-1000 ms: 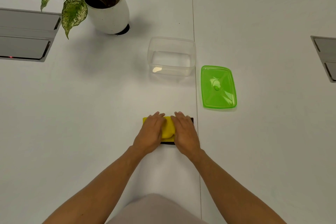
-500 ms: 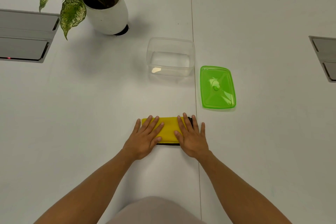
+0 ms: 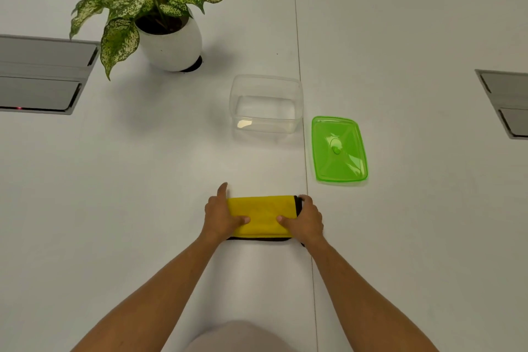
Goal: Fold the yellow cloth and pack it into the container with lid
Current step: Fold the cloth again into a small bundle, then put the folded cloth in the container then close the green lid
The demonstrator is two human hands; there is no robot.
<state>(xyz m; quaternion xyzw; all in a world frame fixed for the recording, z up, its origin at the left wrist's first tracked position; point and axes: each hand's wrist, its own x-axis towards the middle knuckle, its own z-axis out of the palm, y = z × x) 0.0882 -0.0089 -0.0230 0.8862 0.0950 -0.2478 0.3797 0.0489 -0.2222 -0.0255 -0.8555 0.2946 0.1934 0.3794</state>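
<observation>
The yellow cloth [image 3: 261,214], folded into a flat strip with a black underside edge, lies on the white table near me. My left hand [image 3: 220,214] grips its left end, thumb on top. My right hand [image 3: 304,218] grips its right end the same way. The clear empty container [image 3: 265,104] stands open farther back, apart from the cloth. Its green lid [image 3: 338,148] lies flat on the table to the container's right.
A potted plant [image 3: 168,37] in a white pot stands at the back left. Grey cable hatches sit in the table at the left [image 3: 40,74] and right [image 3: 508,100] edges. A seam [image 3: 303,123] runs down the table beside the container.
My hands moved from lying flat on top of the cloth out to its two ends, and now pinch it with the thumbs on top. The cloth shows as a longer strip.
</observation>
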